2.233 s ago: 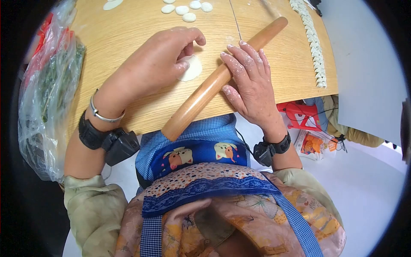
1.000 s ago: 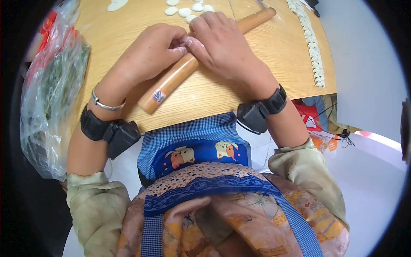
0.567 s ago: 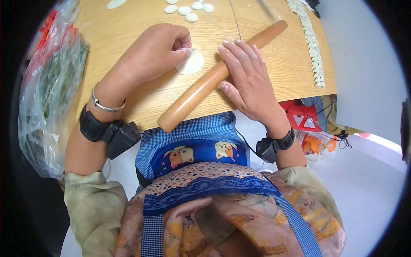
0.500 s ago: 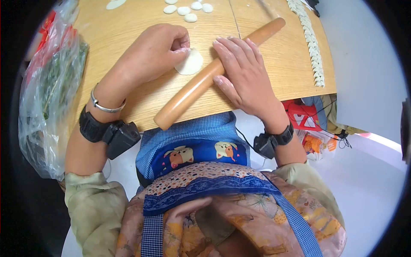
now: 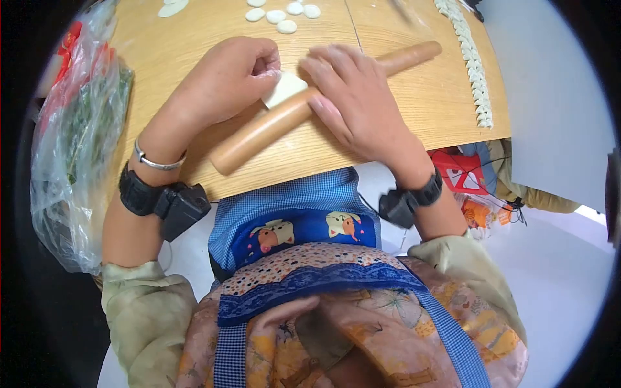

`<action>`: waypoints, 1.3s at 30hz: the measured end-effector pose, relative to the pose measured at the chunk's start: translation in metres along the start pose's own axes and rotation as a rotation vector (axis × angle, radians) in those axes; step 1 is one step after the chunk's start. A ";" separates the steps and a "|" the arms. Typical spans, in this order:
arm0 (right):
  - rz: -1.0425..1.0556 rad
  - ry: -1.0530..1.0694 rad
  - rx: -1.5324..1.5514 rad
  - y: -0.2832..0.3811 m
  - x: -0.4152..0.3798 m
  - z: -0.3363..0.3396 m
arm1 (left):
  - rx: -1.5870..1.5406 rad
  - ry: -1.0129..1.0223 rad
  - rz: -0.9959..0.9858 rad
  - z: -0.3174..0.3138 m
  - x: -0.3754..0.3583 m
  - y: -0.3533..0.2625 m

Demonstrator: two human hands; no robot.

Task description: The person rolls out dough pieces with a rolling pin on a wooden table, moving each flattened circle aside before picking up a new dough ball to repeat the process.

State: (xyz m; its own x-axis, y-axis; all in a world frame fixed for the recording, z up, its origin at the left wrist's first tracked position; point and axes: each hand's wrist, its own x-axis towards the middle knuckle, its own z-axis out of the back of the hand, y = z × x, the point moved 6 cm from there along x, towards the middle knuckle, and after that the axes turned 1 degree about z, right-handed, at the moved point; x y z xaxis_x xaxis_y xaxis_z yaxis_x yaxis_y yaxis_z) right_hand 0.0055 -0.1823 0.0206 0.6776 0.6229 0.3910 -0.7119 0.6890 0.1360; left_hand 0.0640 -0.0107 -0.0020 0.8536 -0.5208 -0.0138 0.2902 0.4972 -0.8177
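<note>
My left hand (image 5: 242,74) pinches the left edge of a thin, round dough wrapper (image 5: 286,88) on the wooden table. A wooden rolling pin (image 5: 265,134) lies slantwise over the wrapper's lower right part, hiding some of it. Flat across the pin rests my right hand (image 5: 356,97), palm down with fingers stretched out and slightly blurred. Flour whitens the fingertips of both hands.
Several small flattened dough discs (image 5: 275,17) lie at the far side of the table (image 5: 420,110). Rolled wrappers (image 5: 173,8) are at the upper left. A row of shaped dough pieces (image 5: 471,61) runs along the right. A plastic bag of greens (image 5: 90,136) stands left.
The rolling pin has moved up and left, from beside the wrapper onto it. My right hand has travelled with it, while my left hand has barely shifted.
</note>
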 end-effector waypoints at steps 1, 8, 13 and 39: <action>-0.002 0.044 -0.014 0.004 -0.013 0.004 | -0.002 -0.003 0.002 0.000 -0.001 0.001; -0.114 0.148 -0.058 0.013 -0.041 0.012 | 0.079 -0.023 -0.047 -0.002 -0.001 0.000; -0.055 0.061 -0.038 -0.001 -0.002 -0.002 | 0.028 -0.011 -0.015 0.000 0.000 -0.001; -0.263 0.042 -0.008 -0.002 -0.063 0.021 | -0.222 -0.066 0.215 0.057 0.025 0.017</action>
State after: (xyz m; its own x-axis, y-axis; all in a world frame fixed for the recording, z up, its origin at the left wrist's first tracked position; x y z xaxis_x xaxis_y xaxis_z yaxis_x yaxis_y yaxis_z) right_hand -0.0397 -0.2306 0.0148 0.8464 0.4365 0.3051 -0.5087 0.8322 0.2207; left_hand 0.1149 0.0241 0.0166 0.9134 -0.3703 -0.1689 0.0045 0.4242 -0.9056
